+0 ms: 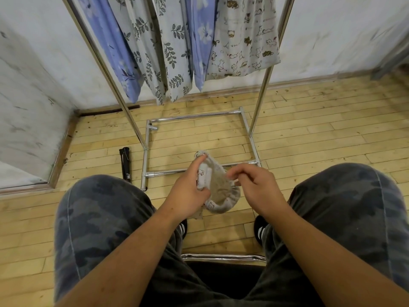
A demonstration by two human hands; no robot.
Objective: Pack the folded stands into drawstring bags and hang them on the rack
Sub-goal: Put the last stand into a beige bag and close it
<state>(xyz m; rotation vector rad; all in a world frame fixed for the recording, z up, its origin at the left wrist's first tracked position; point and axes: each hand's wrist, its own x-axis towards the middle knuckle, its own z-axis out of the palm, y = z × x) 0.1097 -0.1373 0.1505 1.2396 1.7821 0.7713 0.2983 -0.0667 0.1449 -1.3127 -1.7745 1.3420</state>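
Left hand (188,192) grips pale cat-print drawstring bag (219,191), mouth spread; right hand (257,188) seemingly pinches rim

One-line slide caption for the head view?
Person's left hand and right hand hold a drawstring bag; folded stand lies on the floor by the rack.

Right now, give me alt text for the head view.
Both hands hold a small cat-print drawstring bag open between the seated person's knees: left hand grips one side, right hand pinches the other. A folded black stand lies on the wood floor beside the metal rack, where printed fabrics hang.
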